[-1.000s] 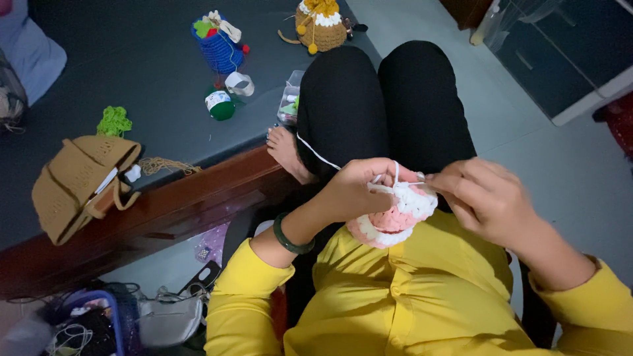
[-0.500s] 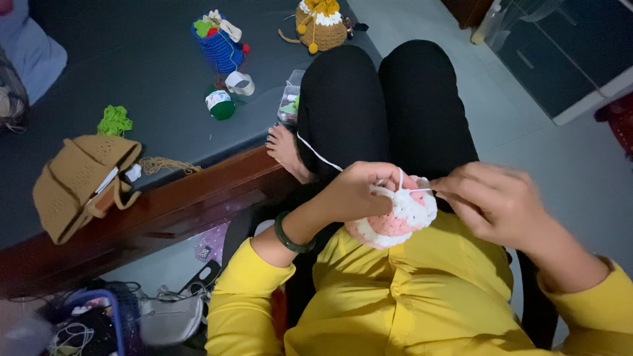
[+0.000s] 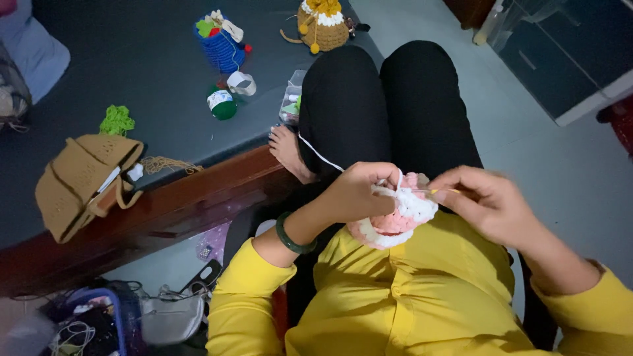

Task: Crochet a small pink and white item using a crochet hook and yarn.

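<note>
A dark grey table (image 3: pixel 151 99) with a reddish wooden edge is seen across the upper left, and black-trousered legs (image 3: pixel 389 105) are stretched toward it, a bare foot (image 3: pixel 287 151) resting against its edge. On the table, a brown crocheted bag (image 3: pixel 79 181) is laid near the front edge, with a small green crocheted piece (image 3: pixel 117 120) just beside it. Farther back, a blue crocheted basket (image 3: pixel 221 39) and a tan and white crocheted piece (image 3: pixel 323 25) are placed, and a green ball of yarn (image 3: pixel 222 104) lies between the basket and the foot. Above the lap, in front of the yellow shirt (image 3: pixel 395 296), a pink and white crochet piece (image 3: pixel 395 221) is held. It is grasped by the left hand (image 3: pixel 359 192), whose fingers are curled around its upper edge, a green bangle (image 3: pixel 290 237) being worn on that wrist. A thin crochet hook (image 3: pixel 436 191) is pinched in the closed fingers of the right hand (image 3: pixel 484 204), its tip meeting the white rim of the piece.
</note>
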